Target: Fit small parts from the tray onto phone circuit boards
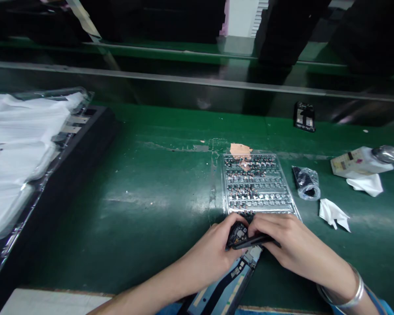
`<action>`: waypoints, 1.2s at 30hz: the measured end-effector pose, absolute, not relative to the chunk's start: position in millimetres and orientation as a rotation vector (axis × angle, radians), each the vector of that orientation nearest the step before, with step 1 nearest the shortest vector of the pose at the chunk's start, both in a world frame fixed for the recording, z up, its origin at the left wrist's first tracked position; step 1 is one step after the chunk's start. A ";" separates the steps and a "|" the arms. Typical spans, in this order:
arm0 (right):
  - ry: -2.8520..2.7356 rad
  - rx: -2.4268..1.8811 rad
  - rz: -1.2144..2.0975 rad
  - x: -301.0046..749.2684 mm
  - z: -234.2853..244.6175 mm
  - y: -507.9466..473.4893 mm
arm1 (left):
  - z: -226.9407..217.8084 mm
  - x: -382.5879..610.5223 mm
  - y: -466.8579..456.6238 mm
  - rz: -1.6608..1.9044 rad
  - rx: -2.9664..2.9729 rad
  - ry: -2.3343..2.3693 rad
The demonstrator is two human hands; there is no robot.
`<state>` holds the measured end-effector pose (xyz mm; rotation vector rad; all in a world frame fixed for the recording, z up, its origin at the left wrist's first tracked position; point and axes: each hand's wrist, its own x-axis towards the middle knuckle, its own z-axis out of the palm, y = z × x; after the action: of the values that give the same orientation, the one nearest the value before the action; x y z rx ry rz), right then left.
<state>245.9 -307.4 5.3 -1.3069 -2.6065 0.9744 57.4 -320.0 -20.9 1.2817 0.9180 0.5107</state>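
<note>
The left hand (203,256) grips a small black circuit board (238,233) by its edges, while the right hand (292,243) clasps a slim black strip (251,241) against it, both just below the clear blister tray (223,188). The board looks light, stiff and fragile, best held by its rim. Right of the tray lies a crumpled white wipe (333,214).

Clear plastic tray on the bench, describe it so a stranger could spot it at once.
On the green workbench, just beyond the left hand and right hand gripping a dark circuit board, lies the clear plastic tray. Rows of tiny parts and a tan scrap at its far edge set it apart.
</note>
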 end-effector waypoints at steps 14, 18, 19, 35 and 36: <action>-2.098 -1.035 0.346 241.9 3.1 -319.6 | -23.2 52.8 -312.3 0.750 1.219 0.896; -2.239 -0.935 -0.011 237.0 -12.7 -331.0 | -24.2 53.2 -315.6 0.766 1.061 0.841; -2.277 -0.896 -0.057 237.3 -15.9 -332.6 | -24.6 53.3 -317.4 0.766 1.033 0.862; -2.352 -0.787 -0.038 232.6 -18.2 -331.0 | -18.6 55.2 -319.3 0.863 1.154 0.849; -2.351 -0.801 -0.036 232.3 -18.5 -331.2 | -18.9 55.2 -319.4 0.857 1.144 0.851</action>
<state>232.3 -331.2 -18.5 -0.8014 -2.3508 -0.0361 55.2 -319.4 -18.9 1.1445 0.8509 0.8570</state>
